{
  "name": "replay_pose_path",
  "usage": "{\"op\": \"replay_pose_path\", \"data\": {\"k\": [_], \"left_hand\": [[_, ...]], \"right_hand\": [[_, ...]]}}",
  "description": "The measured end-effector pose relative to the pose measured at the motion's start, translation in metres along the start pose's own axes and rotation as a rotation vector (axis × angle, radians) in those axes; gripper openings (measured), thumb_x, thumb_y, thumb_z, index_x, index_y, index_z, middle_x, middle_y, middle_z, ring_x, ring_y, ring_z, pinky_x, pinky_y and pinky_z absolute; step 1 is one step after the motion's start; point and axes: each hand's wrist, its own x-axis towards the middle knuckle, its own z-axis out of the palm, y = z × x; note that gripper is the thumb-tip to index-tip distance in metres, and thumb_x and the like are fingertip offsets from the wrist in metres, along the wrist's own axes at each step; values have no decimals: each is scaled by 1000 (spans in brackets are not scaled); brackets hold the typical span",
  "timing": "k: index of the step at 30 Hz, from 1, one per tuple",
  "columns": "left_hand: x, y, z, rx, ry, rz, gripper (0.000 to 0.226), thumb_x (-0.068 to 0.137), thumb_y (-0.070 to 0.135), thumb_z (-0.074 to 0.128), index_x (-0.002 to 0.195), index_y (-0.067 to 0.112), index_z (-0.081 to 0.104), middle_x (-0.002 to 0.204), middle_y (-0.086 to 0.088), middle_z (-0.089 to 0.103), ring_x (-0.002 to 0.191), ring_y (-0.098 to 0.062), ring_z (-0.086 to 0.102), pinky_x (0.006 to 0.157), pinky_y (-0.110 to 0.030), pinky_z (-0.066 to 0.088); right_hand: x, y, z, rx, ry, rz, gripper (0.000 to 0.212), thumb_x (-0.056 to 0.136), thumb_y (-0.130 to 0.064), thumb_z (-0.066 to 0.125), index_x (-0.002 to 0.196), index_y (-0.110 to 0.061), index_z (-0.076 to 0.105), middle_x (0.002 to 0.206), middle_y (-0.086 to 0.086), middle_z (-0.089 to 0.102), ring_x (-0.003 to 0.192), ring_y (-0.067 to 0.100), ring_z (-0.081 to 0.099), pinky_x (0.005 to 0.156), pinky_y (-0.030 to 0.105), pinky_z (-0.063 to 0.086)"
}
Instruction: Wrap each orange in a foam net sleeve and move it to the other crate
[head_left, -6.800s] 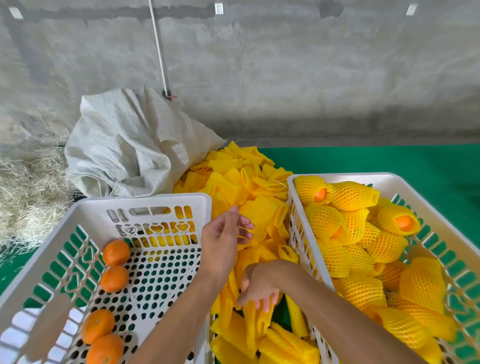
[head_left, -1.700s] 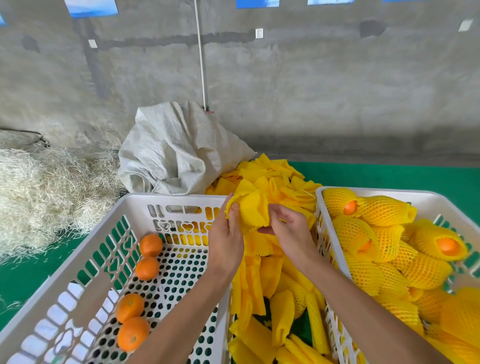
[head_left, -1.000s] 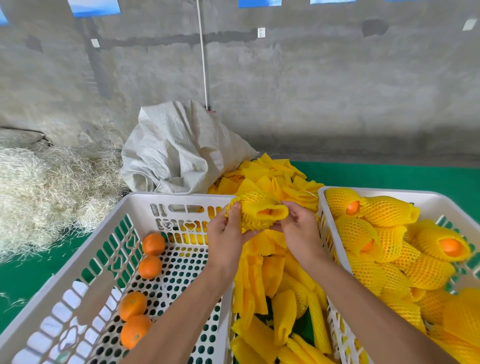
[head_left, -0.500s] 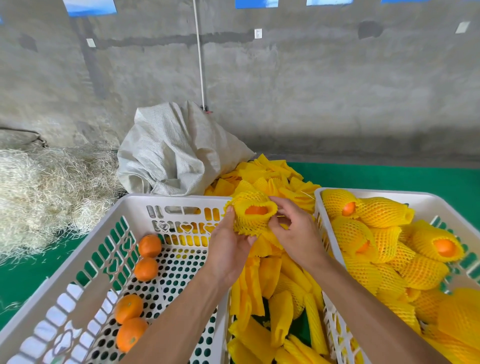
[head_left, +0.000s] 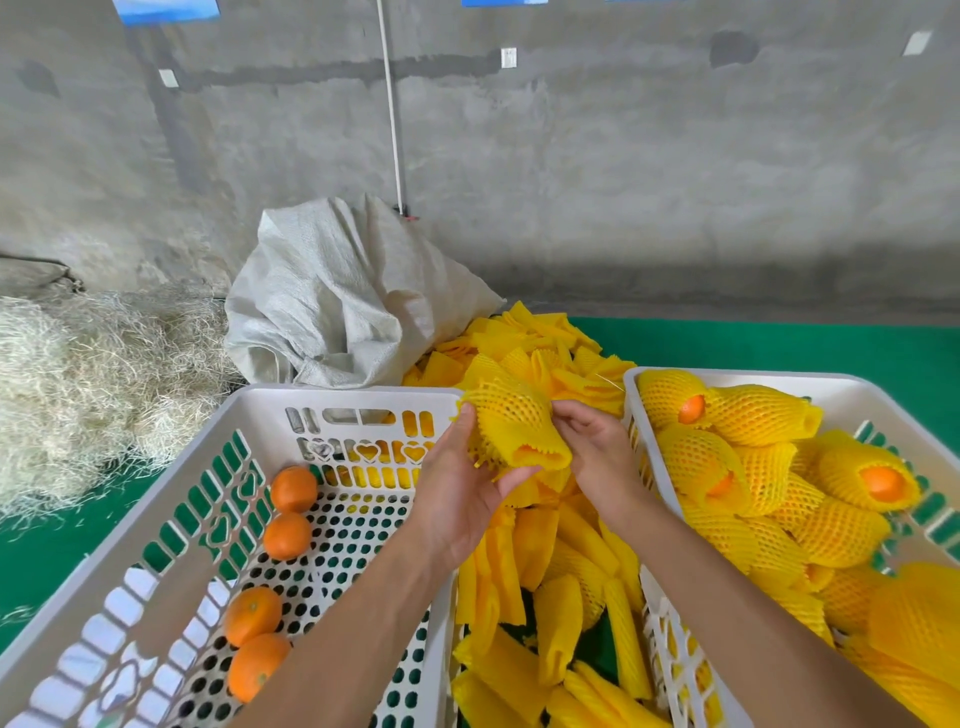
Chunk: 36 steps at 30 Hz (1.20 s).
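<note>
the netted orange (head_left: 511, 434) sits between both hands, above the gap between the 2 crates. the left hand (head_left: 462, 499) cups it from below and the side; the right hand (head_left: 597, 452) pinches the sleeve's open end, which points down toward the person. the right crate (head_left: 737, 382) lies just beside the right hand, so that hand looks best placed to carry it over.

Left crate (head_left: 332, 400) floor mostly bare beside four oranges (head_left: 293, 488); right crate (head_left: 883, 395) heaped with wrapped fruit.
</note>
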Motion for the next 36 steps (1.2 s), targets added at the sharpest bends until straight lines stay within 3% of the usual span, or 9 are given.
{"op": "replay_pose_path", "data": {"k": [4, 9, 13, 17, 22, 26, 31, 34, 36], "left_hand": [[0, -2, 3, 7, 17, 2, 54, 101, 46, 57, 145, 14, 58, 134, -17, 69, 123, -34, 68, 81, -48, 64], [-1, -3, 5, 41, 9, 25, 50, 105, 45, 52, 144, 14, 58, 131, -15, 71, 122, -34, 69, 87, -50, 63], [-1, -6, 6, 171, 12, 30, 50, 104, 48, 52, 142, 16, 60, 129, -13, 73, 123, -35, 68, 107, -63, 50], [-4, -5, 6, 184, -56, 13, 57, 98, 49, 57, 142, 14, 59, 132, -11, 72, 122, -29, 69, 87, -49, 62], [-2, -3, 6, 146, -122, -17, 60, 97, 50, 57, 144, 14, 54, 137, -13, 69, 126, -33, 66, 104, -63, 52], [-6, -3, 8, 128, -152, 30, 57, 99, 43, 62, 143, 8, 55, 139, -17, 66, 127, -35, 65, 93, -54, 61], [-4, -1, 1, 29, -111, 129, 49, 109, 27, 52, 151, 2, 46, 147, -18, 59, 137, -34, 58, 113, -56, 46], [-1, -2, -1, 85, -41, 182, 42, 113, 24, 41, 148, 3, 51, 144, -15, 63, 135, -27, 60, 117, -53, 44], [0, -3, -1, 137, -13, 190, 42, 114, 25, 38, 146, 3, 54, 141, -15, 65, 135, -26, 60, 117, -50, 43]], "right_hand": [[3, 3, -2, 36, 10, 83, 24, 103, -1, 51, 113, -2, 72, 110, 14, 75, 97, 21, 71, 81, 28, 56], [3, 1, 0, 159, -23, 149, 25, 103, -28, 58, 112, -13, 75, 114, 5, 75, 108, 20, 71, 87, 32, 60], [5, 5, 1, 237, 10, 206, 25, 99, -32, 62, 109, -13, 74, 113, 8, 76, 109, 24, 71, 90, 36, 58], [8, 9, 1, 254, 74, 233, 25, 100, -32, 61, 101, -9, 71, 97, 6, 75, 94, 23, 70, 85, 38, 56], [9, 5, 5, 156, 74, 331, 23, 100, -30, 62, 99, -12, 74, 79, -4, 76, 80, 14, 71, 76, 29, 57], [5, 11, -2, 26, 146, 169, 27, 104, -7, 55, 114, 15, 65, 108, 29, 70, 97, 37, 66, 64, 12, 52], [-1, 13, 2, -239, -55, 42, 33, 102, -7, 51, 129, -26, 58, 118, -6, 69, 101, 18, 69, 69, 23, 57], [-1, 18, 10, -207, -180, 61, 40, 91, -26, 58, 129, -38, 56, 121, -9, 69, 110, 15, 68, 87, 39, 60], [-3, 19, 12, -168, -228, 65, 49, 87, -43, 68, 134, -38, 54, 126, -12, 69, 116, 11, 65, 96, 36, 56]]}}
